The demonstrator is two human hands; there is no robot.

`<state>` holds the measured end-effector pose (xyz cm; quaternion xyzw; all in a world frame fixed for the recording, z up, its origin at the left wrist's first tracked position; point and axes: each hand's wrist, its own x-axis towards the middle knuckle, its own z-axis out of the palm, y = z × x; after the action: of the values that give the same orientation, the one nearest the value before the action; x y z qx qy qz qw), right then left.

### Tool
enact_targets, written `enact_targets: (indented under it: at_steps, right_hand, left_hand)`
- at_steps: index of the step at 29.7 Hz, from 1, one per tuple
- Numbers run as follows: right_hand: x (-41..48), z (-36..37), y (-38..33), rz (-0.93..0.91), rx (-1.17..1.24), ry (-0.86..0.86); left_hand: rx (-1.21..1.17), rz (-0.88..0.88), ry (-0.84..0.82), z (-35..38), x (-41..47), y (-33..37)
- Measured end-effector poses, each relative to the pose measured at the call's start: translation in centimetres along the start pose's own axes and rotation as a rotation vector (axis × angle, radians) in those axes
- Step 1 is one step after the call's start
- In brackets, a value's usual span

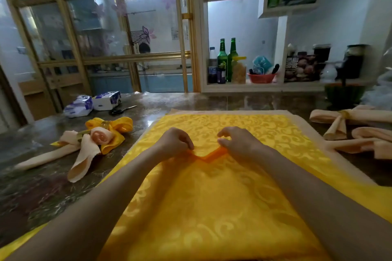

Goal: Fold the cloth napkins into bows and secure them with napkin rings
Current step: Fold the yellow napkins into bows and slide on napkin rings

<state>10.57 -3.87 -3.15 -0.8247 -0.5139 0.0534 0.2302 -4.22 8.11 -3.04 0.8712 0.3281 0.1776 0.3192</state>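
**A:** Your left hand (177, 143) has its fingers curled down, pinching the yellow napkin (212, 207) at its folded edge (209, 155). It holds nothing else.

**B:** Your right hand (238, 142) pinches that same edge, just beside the left. The edge runs left to right across the middle of the cloth, right under both hands, so neither hand is nearer. It dips in a small V between them.

**A:** I'd judge your next fold follows that line, working away from you toward the tabletop's (53, 186) far edge.

**B:** The yellow napkin lies spread mid-tabletop over a peach napkin (304, 127), whose border shows along the far and right sides.

**A:** Now the count. Toward the left edge you have one yellow bow (118, 127) in a gold napkin ring (105, 124), with one left peach bow (84, 154) touching it.

**B:** At the right edge there are two more, a far peach bow (339, 121) and a near peach bow (369, 144), which is partly cut off. That makes four bows, with two napkins still flat.

**A:** Near the far-left corner lie one pair of scissors (123, 110) and two tissue packs (78, 106).
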Motion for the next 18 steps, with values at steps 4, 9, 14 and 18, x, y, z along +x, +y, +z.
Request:
enact_targets:
  at_steps: [4,9,14,18]
  right_hand:
    - [0.4,1.4,0.1,0.035,-0.064,-0.119]
    - [0.0,1.4,-0.1,0.003,-0.128,0.019]
    - [-0.5,2.1,-0.4,-0.106,-0.163,0.181]
    - [-0.9,2.0,-0.8,-0.189,-0.232,0.180]
  left_hand:
    - [-0.067,-0.006,0.030,0.7,0.1,-0.1]
    - [0.030,0.004,-0.021,1.0,0.2,-0.1]
    - [0.256,0.151,0.118,1.8,-0.5,0.7]
    - [0.336,0.209,0.049,2.0,-1.2,1.2]
